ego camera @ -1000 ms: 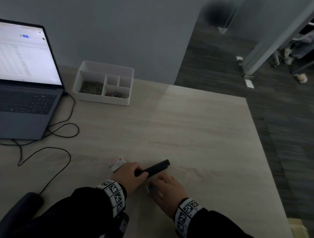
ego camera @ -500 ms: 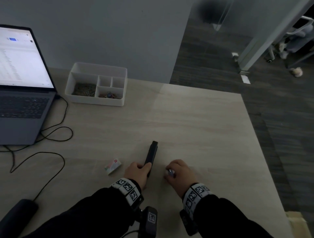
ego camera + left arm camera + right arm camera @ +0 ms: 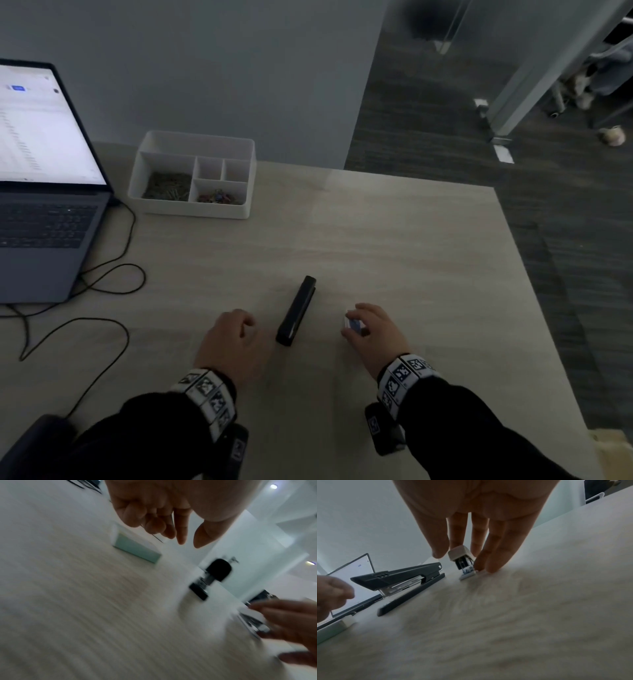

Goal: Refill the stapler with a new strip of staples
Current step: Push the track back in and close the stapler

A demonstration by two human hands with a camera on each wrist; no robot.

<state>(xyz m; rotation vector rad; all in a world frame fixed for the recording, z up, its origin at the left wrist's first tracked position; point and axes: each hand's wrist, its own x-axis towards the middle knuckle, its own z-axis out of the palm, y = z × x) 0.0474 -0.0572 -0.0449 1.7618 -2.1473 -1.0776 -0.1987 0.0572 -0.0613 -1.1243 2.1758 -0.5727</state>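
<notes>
Head view: black stapler (image 3: 296,311) lies closed on the pale wooden table (image 3: 394,246), between the two hands and touched by neither. Left hand (image 3: 230,339) sits just beside its near end, fingers loosely curled, gripping nothing; the left wrist view confirms an empty palm. Right hand (image 3: 375,334) is on the other side of the stapler, fingertips down on a small white stapler (image 3: 462,559) with blue print on it, standing on the table; right wrist view shows fingers nearly straight, touching its side. Whether it is actually pinched: cannot tell. Staple box (image 3: 333,628), white and green, lies on the table under the left hand. Far left: open laptop (image 3: 44,192) and a white divided tray (image 3: 191,174) with clips.
</notes>
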